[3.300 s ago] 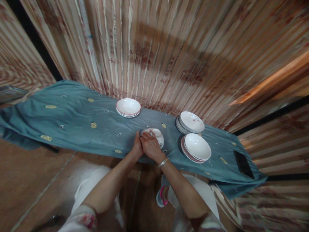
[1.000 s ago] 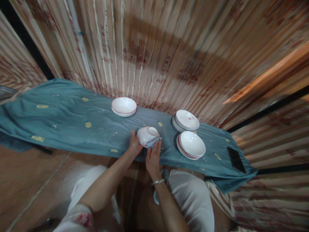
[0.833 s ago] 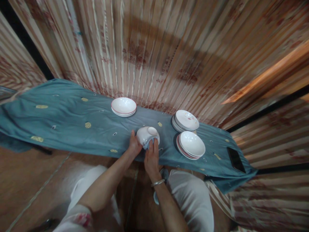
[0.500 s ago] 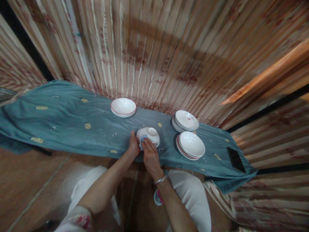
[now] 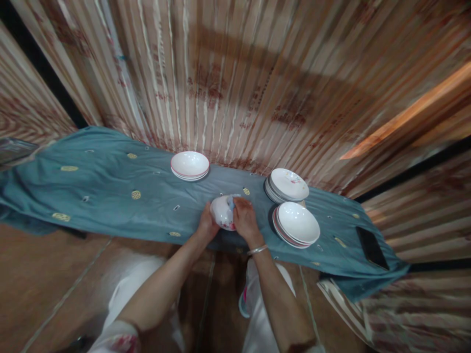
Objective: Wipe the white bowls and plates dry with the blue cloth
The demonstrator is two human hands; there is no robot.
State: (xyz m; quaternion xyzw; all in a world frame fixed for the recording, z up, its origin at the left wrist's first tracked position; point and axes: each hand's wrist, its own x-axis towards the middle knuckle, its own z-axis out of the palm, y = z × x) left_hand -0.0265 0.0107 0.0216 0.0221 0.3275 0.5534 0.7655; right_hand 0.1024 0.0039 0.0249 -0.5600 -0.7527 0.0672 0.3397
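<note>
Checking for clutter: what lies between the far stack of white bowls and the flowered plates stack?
In the head view, only bare teal cloth separates the red-rimmed white bowls from the flowered plates stack.

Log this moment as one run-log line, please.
left hand: holds bowl | right hand: presses blue cloth on bowl | bowl: tilted

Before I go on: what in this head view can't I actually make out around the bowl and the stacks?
- Head view: right hand covers the far side of the upturned bowl; its base is hidden.
- Blue cloth: only a corner shows past the fingers.
- Left hand: fingers lie behind the bowl.
- Stacks: rims too small to count.
- Dark flat object: too blurred to identify.
</note>
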